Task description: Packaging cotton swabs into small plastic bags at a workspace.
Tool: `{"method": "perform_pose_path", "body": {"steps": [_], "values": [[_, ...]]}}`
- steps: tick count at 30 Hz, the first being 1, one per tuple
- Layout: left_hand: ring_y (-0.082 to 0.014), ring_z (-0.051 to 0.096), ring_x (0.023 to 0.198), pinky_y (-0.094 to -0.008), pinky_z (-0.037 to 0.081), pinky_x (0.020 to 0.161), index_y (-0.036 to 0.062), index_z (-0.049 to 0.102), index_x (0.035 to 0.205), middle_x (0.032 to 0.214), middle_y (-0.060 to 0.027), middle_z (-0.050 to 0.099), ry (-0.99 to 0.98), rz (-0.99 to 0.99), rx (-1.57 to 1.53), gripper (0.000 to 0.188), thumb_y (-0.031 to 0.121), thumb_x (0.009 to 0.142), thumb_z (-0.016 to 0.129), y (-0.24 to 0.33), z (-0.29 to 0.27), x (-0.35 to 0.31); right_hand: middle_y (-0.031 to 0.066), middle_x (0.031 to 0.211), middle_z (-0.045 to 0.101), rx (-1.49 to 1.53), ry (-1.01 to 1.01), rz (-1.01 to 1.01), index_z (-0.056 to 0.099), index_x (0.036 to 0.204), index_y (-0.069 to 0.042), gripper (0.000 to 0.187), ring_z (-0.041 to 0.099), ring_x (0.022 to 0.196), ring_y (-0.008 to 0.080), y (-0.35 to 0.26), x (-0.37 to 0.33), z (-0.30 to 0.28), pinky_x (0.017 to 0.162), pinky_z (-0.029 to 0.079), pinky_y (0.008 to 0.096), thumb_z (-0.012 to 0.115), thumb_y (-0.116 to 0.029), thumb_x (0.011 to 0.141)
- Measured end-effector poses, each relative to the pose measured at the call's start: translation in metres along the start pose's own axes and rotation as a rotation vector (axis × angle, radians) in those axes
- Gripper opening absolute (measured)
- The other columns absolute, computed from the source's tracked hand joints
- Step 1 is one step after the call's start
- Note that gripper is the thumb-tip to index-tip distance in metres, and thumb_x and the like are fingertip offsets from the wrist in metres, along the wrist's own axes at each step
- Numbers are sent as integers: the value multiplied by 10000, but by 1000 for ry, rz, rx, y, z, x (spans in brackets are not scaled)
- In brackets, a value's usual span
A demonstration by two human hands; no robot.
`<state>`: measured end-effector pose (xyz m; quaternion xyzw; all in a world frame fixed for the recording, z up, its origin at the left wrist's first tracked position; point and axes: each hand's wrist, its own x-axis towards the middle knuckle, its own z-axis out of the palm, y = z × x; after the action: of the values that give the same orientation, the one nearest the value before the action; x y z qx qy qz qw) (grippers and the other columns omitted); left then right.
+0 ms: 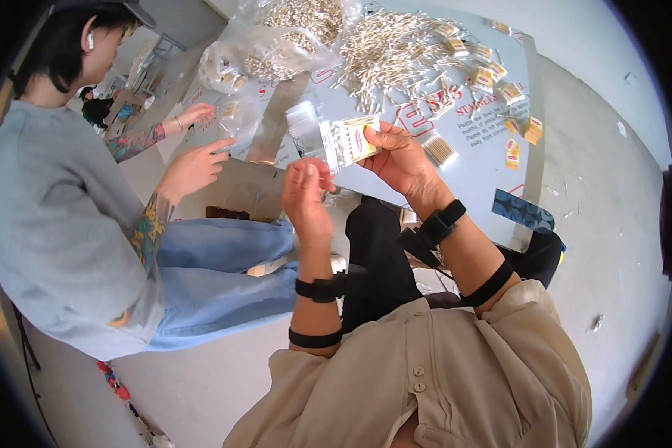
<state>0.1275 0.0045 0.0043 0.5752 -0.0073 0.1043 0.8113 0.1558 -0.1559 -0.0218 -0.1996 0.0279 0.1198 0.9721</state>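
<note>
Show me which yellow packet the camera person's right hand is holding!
It's the packet in the right hand, held up near the left hand; the yellow packets farther right lie on the table.

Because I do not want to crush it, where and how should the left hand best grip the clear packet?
Probably pinch the clear packet lightly by its left edge, coming from the left: that edge looks thin and flat and lies nearest the left hand, while the right hand holds the opposite end.
</note>
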Motion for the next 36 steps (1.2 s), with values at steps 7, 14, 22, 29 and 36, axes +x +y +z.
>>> {"method": "perform_pose_path", "body": {"steps": [7, 14, 22, 29, 36], "values": [[-61, 496, 651, -207, 414, 593, -5, 582, 863, 784, -9, 583, -264, 257, 335, 82, 5, 830, 656, 36, 25, -27, 103, 1021, 676, -83, -121, -130, 631, 1046, 0, 190, 649, 945, 210, -11, -46, 6, 879, 509, 360, 639, -73, 871], [-54, 470, 637, -205, 410, 583, -8, 573, 838, 750, -3, 561, -295, 438, 408, 84, -25, 809, 650, 41, 49, -55, 103, 1022, 678, -35, -198, -248, 636, 1043, -9, 172, 649, 943, 211, -22, -76, -1, 903, 497, 379, 618, -61, 880], [-54, 473, 578, -206, 397, 541, -12, 573, 797, 683, -5, 554, -389, 53, 209, 61, -12, 820, 630, 15, 67, -60, 87, 963, 667, -75, 68, -132, 643, 1003, -7, 153, 635, 895, 188, -32, -98, -22, 830, 506, 364, 634, -83, 870], [-45, 439, 504, -212, 340, 458, -18, 580, 739, 611, 10, 533, -379, -351, 188, 66, -14, 791, 621, -109, 72, -67, -26, 730, 616, -806, 464, -405, 653, 948, -5, 110, 509, 636, 31, -7, -142, -101, 561, 397, 181, 648, -51, 847], [-62, 473, 479, -221, 376, 443, -22, 607, 724, 604, -1, 552, -407, -468, 296, 90, 9, 809, 613, -159, 85, -89, -3, 720, 626, -869, 579, -398, 653, 874, 8, 55, 518, 625, 37, -1, -149, -140, 569, 427, 191, 643, -41, 849]]}}
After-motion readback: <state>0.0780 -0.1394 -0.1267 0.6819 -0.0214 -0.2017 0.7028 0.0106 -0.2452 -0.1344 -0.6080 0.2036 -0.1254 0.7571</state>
